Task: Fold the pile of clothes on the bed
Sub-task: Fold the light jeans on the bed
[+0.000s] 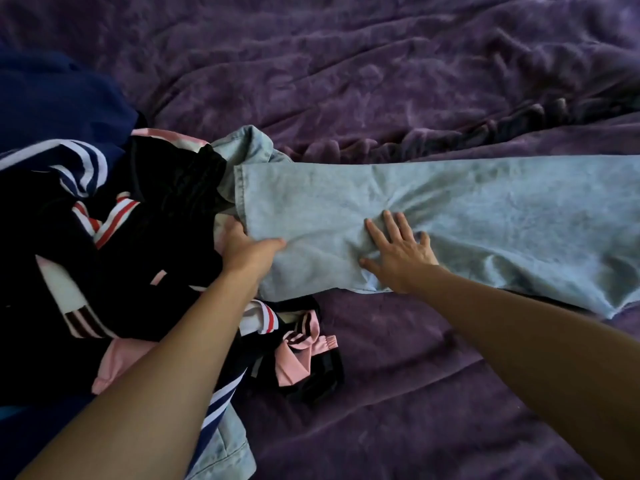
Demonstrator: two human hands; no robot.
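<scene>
A pair of light blue jeans (467, 209) lies stretched across the purple bed, legs pointing left, running off the right edge of view. My left hand (247, 247) grips the hem end of the legs, thumb on top and fingers tucked under the cloth. My right hand (398, 251) lies flat with spread fingers on the denim, pressing it down near the lower edge. To the left sits the pile of clothes (114, 244): dark garments with white, red and pink stripes.
A purple plush blanket (346, 71) covers the whole bed, rumpled into ridges at the back right. A navy garment (55, 98) lies at the far left. More light denim (228, 448) pokes out under my left forearm. Pink cuffs (304, 344) spill toward the middle.
</scene>
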